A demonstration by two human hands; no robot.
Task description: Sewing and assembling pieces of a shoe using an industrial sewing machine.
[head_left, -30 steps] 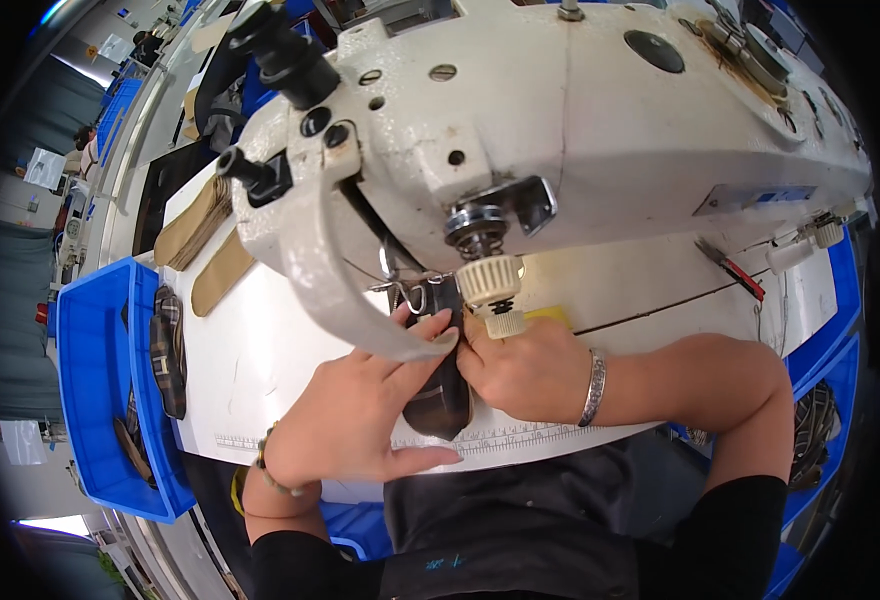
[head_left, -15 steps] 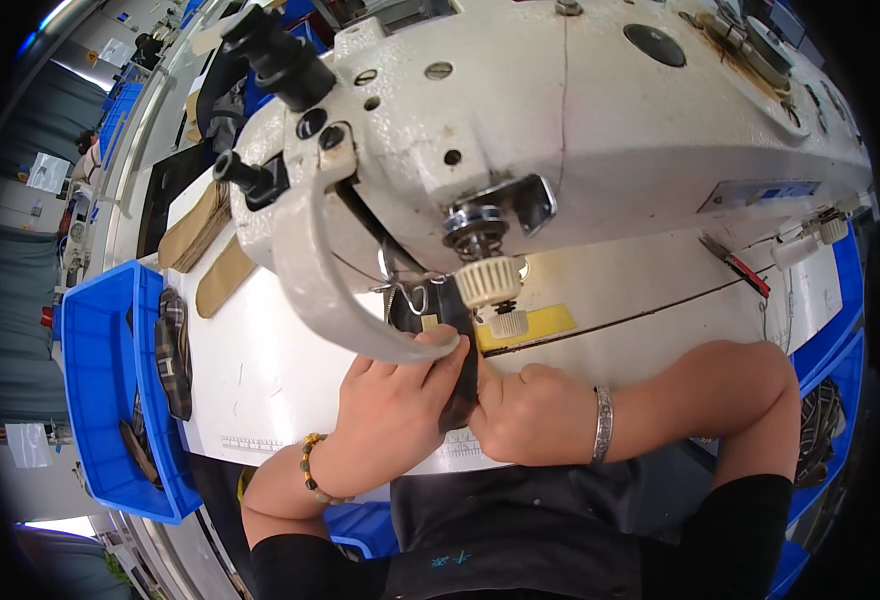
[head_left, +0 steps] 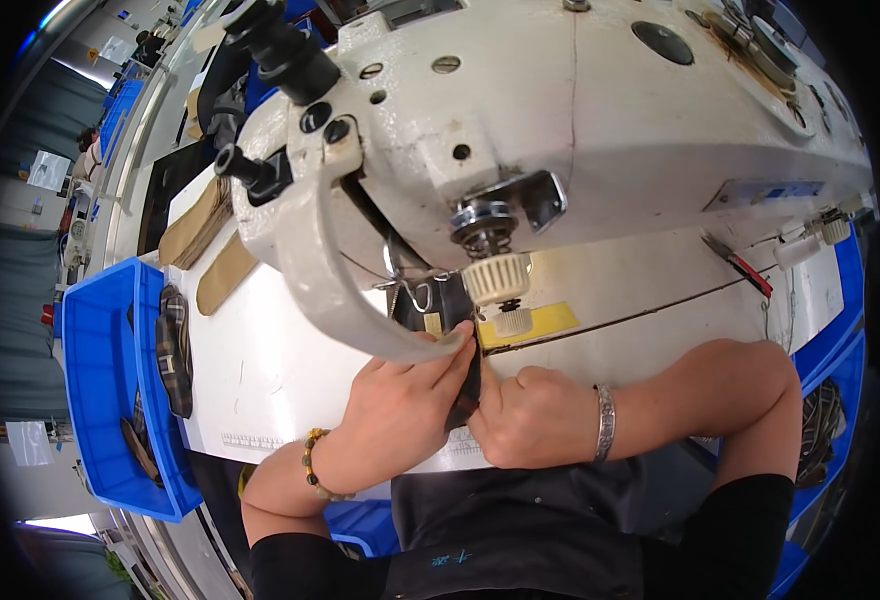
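A dark piece of fabric (head_left: 468, 395) with a small pale label lies under the needle area of a white sewing machine (head_left: 600, 130). Its near end runs down between my hands. My left hand (head_left: 395, 408) is closed over its left side, the fingers pressed together and reaching forward beside the machine's curved grey lever (head_left: 320, 270). On the other side my right hand (head_left: 532, 420) is curled, pinching the fabric's right edge close to the table's front. Parts of the fabric are hidden by my fingers and the lever, and the needle tip cannot be made out.
A yellow strip (head_left: 545, 322) lies right of the fabric. Red-handled snips (head_left: 750, 273) rest farther right. At left are tan sole-shaped pieces (head_left: 225, 277), a plaid fabric piece (head_left: 173, 350) and a blue bin (head_left: 110, 400). Another blue bin (head_left: 850, 390) with plaid pieces stands at right.
My left hand has shifted slightly to the right along the fabric, its fingertips nearer the right edge. My right hand stays almost in place. The view has shifted a little.
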